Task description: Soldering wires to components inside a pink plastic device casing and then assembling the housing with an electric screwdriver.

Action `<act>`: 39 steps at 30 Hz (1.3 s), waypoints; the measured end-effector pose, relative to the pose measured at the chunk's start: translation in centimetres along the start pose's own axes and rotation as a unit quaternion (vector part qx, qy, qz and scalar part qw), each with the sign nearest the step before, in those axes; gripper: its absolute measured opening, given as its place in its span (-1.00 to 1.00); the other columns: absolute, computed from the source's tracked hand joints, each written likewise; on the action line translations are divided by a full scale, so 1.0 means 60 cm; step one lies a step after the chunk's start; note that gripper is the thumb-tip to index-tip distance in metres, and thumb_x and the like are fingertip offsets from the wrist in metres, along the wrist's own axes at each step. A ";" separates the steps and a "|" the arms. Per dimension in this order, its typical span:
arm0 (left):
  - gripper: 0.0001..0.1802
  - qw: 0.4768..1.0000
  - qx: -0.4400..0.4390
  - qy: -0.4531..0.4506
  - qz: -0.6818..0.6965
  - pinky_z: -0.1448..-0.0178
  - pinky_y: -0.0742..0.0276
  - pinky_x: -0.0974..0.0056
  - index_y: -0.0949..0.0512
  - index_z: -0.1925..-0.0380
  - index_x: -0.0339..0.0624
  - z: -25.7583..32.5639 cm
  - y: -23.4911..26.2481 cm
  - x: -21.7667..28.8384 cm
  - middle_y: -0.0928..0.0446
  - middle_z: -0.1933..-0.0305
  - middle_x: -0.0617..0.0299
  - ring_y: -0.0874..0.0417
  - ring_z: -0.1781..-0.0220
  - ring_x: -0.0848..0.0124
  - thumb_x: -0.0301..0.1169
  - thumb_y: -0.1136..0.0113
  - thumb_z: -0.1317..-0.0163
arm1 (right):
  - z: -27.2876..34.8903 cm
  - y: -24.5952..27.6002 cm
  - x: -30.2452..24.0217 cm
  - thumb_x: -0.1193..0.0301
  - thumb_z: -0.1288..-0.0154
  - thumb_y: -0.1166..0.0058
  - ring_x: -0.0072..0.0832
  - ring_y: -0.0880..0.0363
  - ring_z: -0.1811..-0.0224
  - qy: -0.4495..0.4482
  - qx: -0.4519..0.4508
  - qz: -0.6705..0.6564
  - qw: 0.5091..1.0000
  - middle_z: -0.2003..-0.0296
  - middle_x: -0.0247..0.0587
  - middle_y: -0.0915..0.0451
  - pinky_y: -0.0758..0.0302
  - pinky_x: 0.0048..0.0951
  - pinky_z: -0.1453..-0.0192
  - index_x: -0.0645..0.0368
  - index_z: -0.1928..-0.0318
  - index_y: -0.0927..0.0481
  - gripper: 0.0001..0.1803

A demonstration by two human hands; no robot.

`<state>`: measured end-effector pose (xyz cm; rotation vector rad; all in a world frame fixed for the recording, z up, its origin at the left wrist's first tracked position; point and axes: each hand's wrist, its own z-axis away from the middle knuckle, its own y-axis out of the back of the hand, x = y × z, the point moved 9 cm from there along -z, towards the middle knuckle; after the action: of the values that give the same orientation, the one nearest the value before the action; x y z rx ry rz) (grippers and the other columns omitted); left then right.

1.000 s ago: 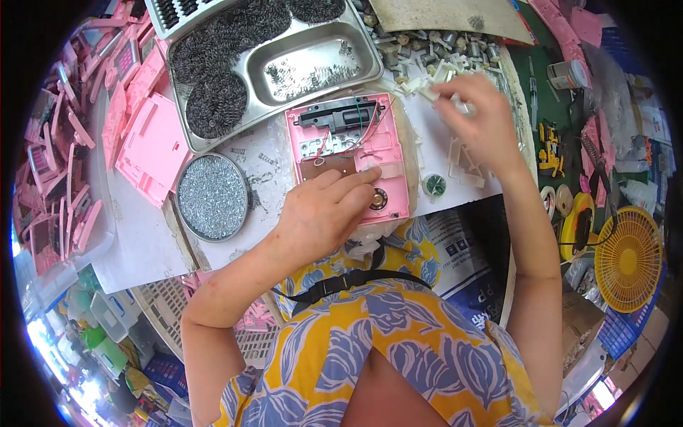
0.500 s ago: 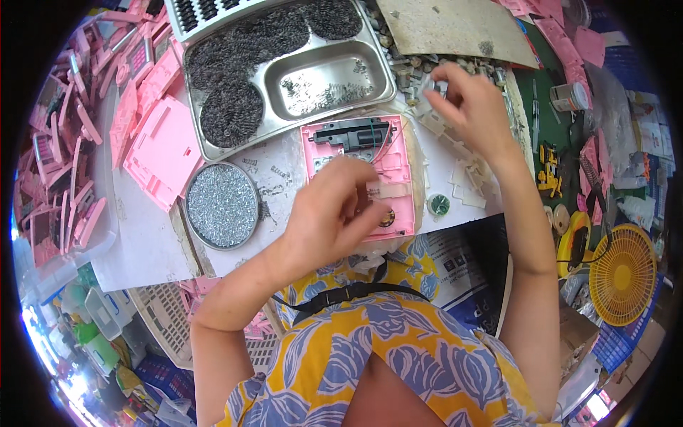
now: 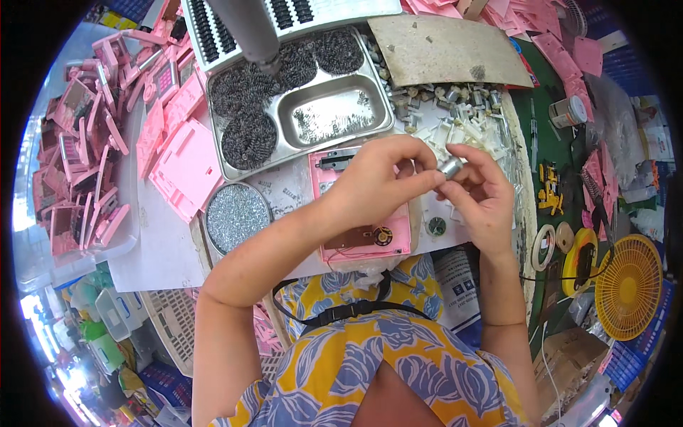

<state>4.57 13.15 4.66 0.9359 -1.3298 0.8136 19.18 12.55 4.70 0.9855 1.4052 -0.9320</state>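
Note:
Just right of the pink plastic casing (image 3: pixel 398 245), my two hands meet in the air. The thumb and fingers of my right hand (image 3: pixel 485 192) are closed around a small silver cylindrical motor (image 3: pixel 449 168). My left hand (image 3: pixel 388 171) reaches across above the casing, thumb and index finger pinched together at the motor's end; whatever lies between those tips is hidden. Inside the casing show a black part (image 3: pixel 336 159), a round speaker-like disc (image 3: pixel 383 235) and thin wires. My left hand and forearm cover its middle.
A steel tray (image 3: pixel 288 146) holds black springs and small metal parts. Nearby are a round dish of screws (image 3: pixel 237 217), several motors (image 3: pixel 455 96), white plastic pieces (image 3: pixel 469 135) and a round green piece (image 3: pixel 435 226). A grey tool (image 3: pixel 249 32) hangs over the tray. Pink shells (image 3: pixel 92 142) pile left.
My right hand has come nearer from the motor pile, bringing the motor. My left hand has moved right from the casing to meet it. The grey tool now shows above the tray.

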 end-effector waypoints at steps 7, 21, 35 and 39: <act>-0.78 0.886 0.238 -0.159 -0.366 0.13 -0.64 0.19 -0.75 0.21 -0.15 -0.234 0.137 0.045 -0.74 0.31 0.04 -0.77 0.28 0.20 -0.27 -0.33 -0.26 | 0.002 0.081 0.018 0.61 -0.32 -0.24 -0.63 -0.60 0.28 -0.041 0.043 -0.103 0.993 0.32 -0.27 -0.63 -0.51 -0.62 0.16 0.35 -0.34 -0.44 -0.43; -0.75 0.827 0.244 -0.082 -0.499 -0.01 -0.69 0.02 -0.78 0.14 0.08 -0.338 0.200 -0.017 -0.75 0.19 0.11 -0.76 0.09 0.08 -0.20 -0.29 -0.22 | 0.031 0.119 0.035 0.61 -0.30 -0.27 -0.62 -0.62 0.29 -0.057 0.067 -0.114 0.990 0.33 -0.27 -0.64 -0.50 -0.63 0.22 0.36 -0.31 -0.46 -0.43; -0.70 0.835 0.307 -0.112 -0.442 0.04 -0.67 0.02 -0.75 0.19 -0.19 -0.325 0.229 -0.006 -0.74 0.26 -0.01 -0.77 0.17 0.04 -0.19 -0.26 -0.31 | 0.032 0.090 0.018 0.61 -0.31 -0.24 -0.64 -0.61 0.28 -0.061 0.044 -0.086 0.994 0.31 -0.26 -0.65 -0.50 -0.64 0.19 0.36 -0.30 -0.46 -0.45; -0.71 0.907 0.282 -0.124 -0.287 0.29 -0.59 0.27 -0.74 0.14 -0.17 -0.266 0.213 0.022 -0.70 0.42 0.15 -0.71 0.40 0.42 -0.20 -0.32 -0.32 | 0.016 0.083 0.020 0.61 -0.30 -0.25 -0.58 -0.63 0.26 -0.054 0.045 -0.130 0.989 0.27 -0.20 -0.67 -0.54 -0.57 0.16 0.34 -0.31 -0.43 -0.43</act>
<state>-0.13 32.97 7.05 1.8388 -0.9378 0.6274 24.16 13.40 3.40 0.8164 1.4301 -1.2328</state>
